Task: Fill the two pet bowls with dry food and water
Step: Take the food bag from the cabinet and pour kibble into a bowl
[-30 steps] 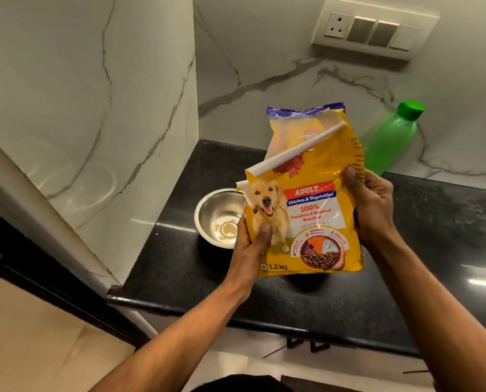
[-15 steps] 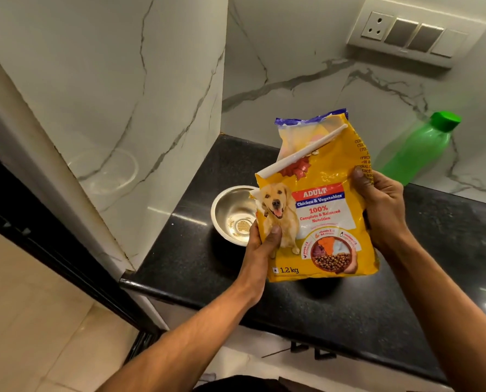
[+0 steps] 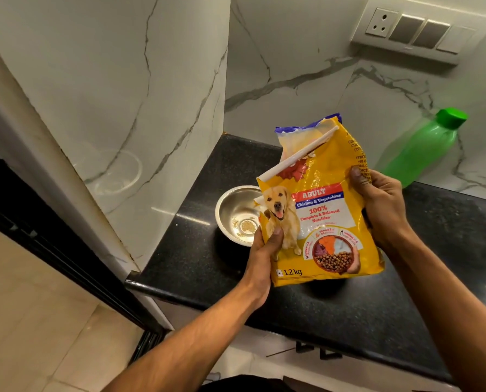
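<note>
A yellow dog food bag [image 3: 325, 216] is held upright above the black counter [image 3: 406, 278], its top folded under a white clip bar [image 3: 298, 158]. My left hand [image 3: 264, 250] grips its lower left edge, thumb on the dog picture. My right hand [image 3: 377, 205] grips the right edge. Behind the bag's left side stands a steel bowl [image 3: 236, 213], partly hidden, with a little residue at its bottom. A green capped water bottle [image 3: 423, 151] stands at the back right against the wall. Only one bowl is visible.
Marble walls [image 3: 151, 94] close off the counter's left and back. A socket and switch panel [image 3: 417, 32] sits high on the back wall. The counter's front edge drops to a tiled floor [image 3: 38, 321] at the lower left.
The view has shifted left, so the bag, bowl and bottle sit further right in frame. Both hands keep the same hold on the bag.
</note>
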